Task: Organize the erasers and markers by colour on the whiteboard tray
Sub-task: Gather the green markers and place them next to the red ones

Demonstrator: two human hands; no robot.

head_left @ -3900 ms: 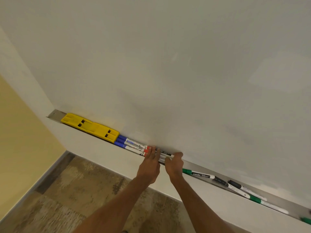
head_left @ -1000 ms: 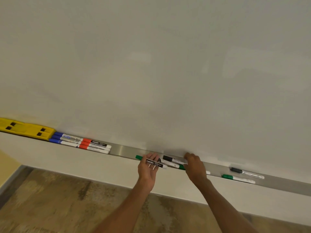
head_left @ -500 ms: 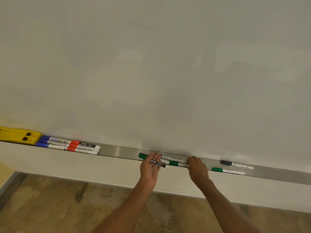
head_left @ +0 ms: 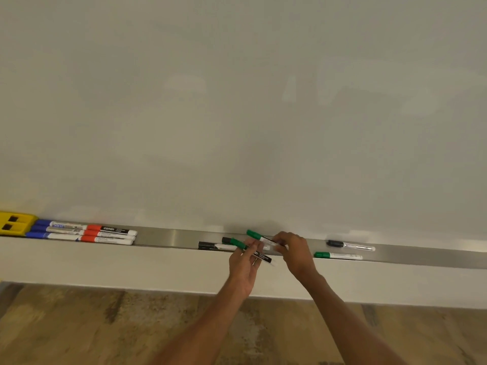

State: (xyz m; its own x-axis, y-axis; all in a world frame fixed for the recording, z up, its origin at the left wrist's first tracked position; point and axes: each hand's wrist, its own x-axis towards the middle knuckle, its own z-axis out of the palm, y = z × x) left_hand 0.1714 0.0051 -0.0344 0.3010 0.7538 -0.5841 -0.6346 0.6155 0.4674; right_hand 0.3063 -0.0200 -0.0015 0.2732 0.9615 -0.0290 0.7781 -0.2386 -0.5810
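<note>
Markers, head view: one green-capped marker (head_left: 251, 251) pinched in left hand (head_left: 243, 267), fingers clamped on its barrel, lifted off the tray (head_left: 168, 237); second green marker (head_left: 259, 237) gripped by right hand (head_left: 295, 255), fingers closed around its tail. Two black-capped markers (head_left: 214, 245) lying on tray just left of the hands. Likely light, rigid, smooth plastic (prone to rolling); best held mid-barrel, not by the cap.

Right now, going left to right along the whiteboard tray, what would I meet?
Yellow eraser → blue markers → red markers → two black-capped markers → left hand holding a green marker → right hand holding another green marker → loose green marker, black marker behind it.
</note>
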